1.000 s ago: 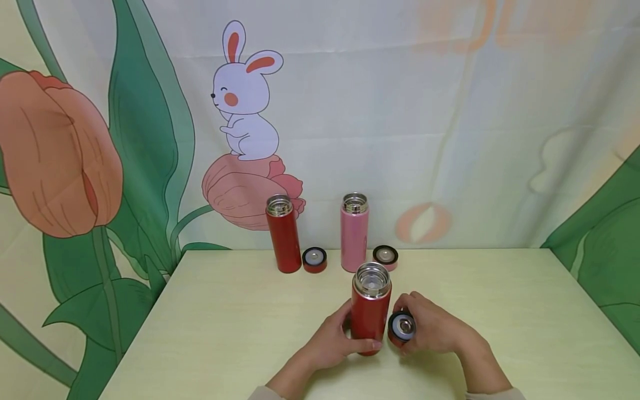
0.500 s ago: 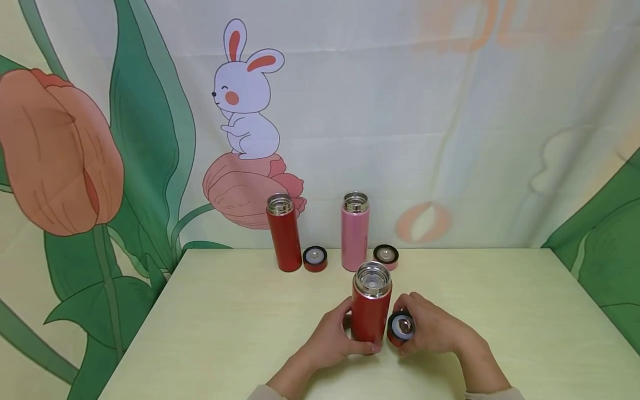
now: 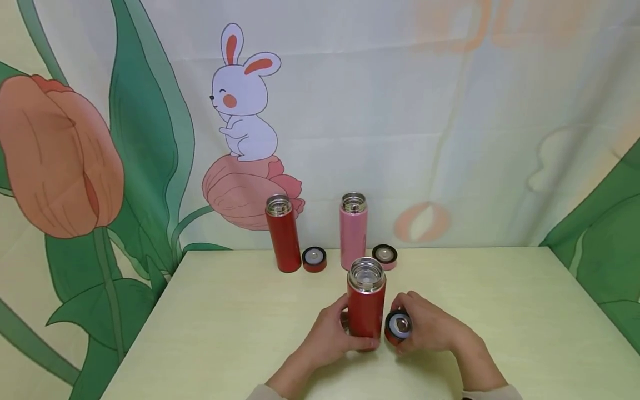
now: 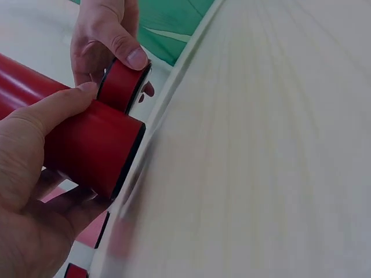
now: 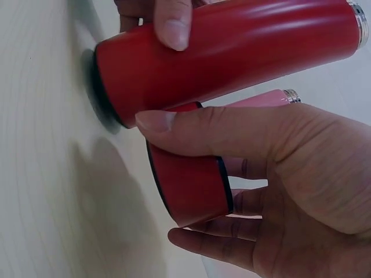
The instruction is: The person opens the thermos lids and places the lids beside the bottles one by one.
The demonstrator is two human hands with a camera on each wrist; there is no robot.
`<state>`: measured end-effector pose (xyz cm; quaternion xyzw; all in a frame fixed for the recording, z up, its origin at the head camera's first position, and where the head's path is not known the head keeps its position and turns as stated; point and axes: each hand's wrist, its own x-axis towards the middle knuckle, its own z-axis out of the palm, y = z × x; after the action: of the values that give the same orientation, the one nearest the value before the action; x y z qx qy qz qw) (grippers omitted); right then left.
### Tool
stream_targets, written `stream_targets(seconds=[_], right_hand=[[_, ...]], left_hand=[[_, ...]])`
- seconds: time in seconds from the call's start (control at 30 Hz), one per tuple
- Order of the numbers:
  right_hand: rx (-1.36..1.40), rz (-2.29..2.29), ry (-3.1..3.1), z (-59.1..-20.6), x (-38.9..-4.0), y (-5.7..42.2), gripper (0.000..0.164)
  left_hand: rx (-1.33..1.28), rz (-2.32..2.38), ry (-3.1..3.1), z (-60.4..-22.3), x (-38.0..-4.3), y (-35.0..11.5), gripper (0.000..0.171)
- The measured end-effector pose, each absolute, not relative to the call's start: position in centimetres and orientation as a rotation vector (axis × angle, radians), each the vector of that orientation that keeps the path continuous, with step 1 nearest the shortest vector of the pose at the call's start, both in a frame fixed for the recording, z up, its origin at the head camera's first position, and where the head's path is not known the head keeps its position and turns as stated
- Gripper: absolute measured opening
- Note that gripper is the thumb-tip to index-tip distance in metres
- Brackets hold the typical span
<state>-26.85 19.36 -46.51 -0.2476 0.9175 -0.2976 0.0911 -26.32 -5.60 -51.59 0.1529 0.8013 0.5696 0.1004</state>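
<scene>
In the head view my left hand grips the lower part of a red thermos bottle, its steel mouth uncovered and facing up. The left wrist view shows thumb and fingers wrapped round the red body, just above its black base. Right beside the bottle's foot, my right hand holds a red lid between thumb and fingers, the lid's pale inner side up. In the right wrist view the lid is right at the bottle's side, and the bottle's base is close over the table.
Farther back stand a second red bottle and a pink bottle, both uncapped. A red lid and a pink lid lie upturned beside them. The pale table ends at a printed cloth backdrop.
The bottle in my left hand has shifted slightly to the left and away from me. My right hand and its lid have shifted slightly left too. The things at the back stay put.
</scene>
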Motion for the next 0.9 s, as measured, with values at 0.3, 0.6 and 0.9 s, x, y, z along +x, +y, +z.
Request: stream_targets(seconds=[0.3, 0.6, 0.9], right_hand=[[-0.696, -0.881, 2.779, -46.8, -26.8, 18.5, 0.061], [-0.706, -0.933, 2.85, -47.7, -27.1, 16.5, 0.057], [-0.699, -0.952, 2.922, -49.0, -27.9, 13.4, 0.055]], left_hand=[[0.411, 1.697, 2.378, -50.7, -26.8, -6.7, 0.078], [0.357, 1.705, 2.419, -50.1, -27.1, -8.9, 0.08], [0.278, 1.732, 2.458, -50.1, -27.8, -11.9, 0.082]])
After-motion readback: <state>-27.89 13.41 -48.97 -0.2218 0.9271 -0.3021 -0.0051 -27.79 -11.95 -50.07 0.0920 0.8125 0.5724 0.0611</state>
